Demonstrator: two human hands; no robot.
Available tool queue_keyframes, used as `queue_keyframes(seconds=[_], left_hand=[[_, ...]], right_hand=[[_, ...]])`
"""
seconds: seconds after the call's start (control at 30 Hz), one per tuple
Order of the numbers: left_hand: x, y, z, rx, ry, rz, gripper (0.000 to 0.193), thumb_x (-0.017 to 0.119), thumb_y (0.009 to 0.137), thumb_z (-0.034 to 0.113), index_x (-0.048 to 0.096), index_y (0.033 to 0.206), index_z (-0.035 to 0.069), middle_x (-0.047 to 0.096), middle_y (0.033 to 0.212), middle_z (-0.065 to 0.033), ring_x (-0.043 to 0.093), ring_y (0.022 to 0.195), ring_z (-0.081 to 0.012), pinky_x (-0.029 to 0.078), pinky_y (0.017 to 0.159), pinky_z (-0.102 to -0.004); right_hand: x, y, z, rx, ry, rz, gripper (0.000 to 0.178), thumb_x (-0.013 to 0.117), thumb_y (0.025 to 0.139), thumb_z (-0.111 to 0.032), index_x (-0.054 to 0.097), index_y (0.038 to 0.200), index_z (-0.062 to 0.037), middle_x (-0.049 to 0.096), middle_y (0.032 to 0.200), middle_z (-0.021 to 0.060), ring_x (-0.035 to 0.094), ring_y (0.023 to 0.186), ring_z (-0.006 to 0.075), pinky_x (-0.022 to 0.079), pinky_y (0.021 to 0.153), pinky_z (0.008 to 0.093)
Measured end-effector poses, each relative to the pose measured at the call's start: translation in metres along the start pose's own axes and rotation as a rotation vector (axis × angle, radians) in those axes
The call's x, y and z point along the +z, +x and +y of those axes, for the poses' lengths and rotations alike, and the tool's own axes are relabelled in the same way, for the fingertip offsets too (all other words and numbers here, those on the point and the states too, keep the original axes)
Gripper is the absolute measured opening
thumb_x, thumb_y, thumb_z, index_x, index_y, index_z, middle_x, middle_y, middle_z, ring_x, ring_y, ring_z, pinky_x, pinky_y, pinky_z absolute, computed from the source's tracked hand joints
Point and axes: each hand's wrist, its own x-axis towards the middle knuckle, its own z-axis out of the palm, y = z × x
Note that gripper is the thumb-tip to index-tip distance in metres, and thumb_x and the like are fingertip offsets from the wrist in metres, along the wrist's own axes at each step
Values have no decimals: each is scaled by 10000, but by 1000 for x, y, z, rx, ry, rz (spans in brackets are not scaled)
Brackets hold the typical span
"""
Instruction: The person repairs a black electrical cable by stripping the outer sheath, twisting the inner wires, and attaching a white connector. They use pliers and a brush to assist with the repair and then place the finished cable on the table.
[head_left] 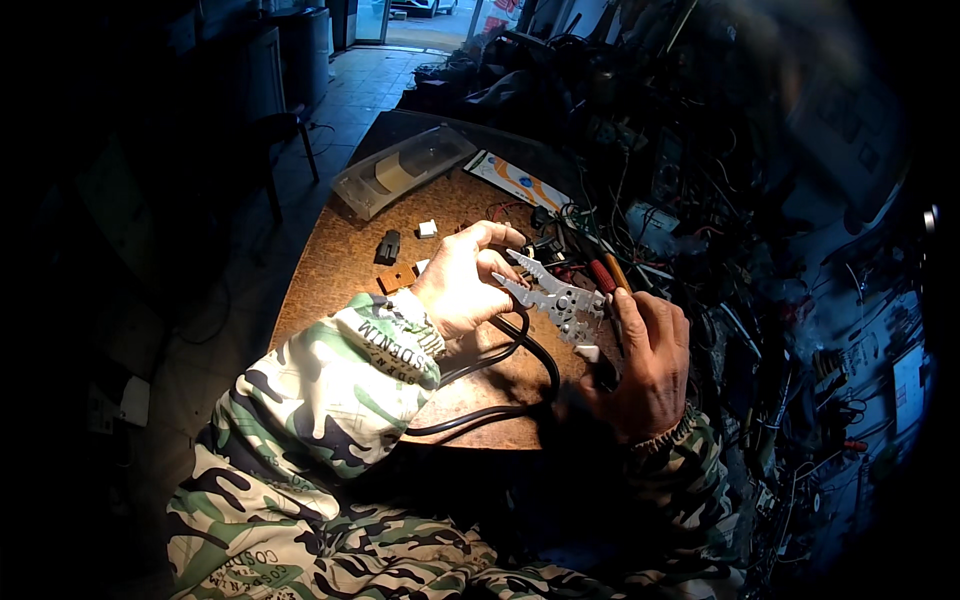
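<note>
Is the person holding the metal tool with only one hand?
No, the left hand and right hand both grip the metal tool.

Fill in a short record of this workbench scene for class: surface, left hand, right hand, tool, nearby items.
Surface: brown wooden table
Left hand: fingers at the jaws of the tool, a black cable running under it
Right hand: wrapped around the tool's handles
Tool: flat metal wire stripper, jaws open
Nearby items: clear plastic case, small black part, small white part, tangled wires
</note>
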Motion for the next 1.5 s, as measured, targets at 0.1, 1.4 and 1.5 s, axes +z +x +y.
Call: queue_keyframes(seconds=[0.1,1.4,1.5], left_hand=[[0,0,0,25,-89,-36,651,698,705,-154,535,1316,-2,610,1226,-94,648,1004,-133,557,898,-300],[7,-8,9,-17,-91,19,528,825,757,-26,543,1202,-46,704,917,-93,682,859,-133,568,835,-282],[6,-4,2,-45,-125,67,506,830,763,-6,556,1187,-47,702,924,-97,682,853,-136,572,833,-286]], right_hand=[[9,-8,-1,6,-35,65,905,813,520,-135,501,1352,37,534,1209,227,535,1095,389,466,946,499],[51,-24,11,449,658,112,549,680,724,-98,579,1228,96,632,1009,208,668,860,306,545,800,378],[63,-18,46,678,524,8,530,745,737,-139,595,1185,100,632,1033,226,663,900,309,539,822,386]])
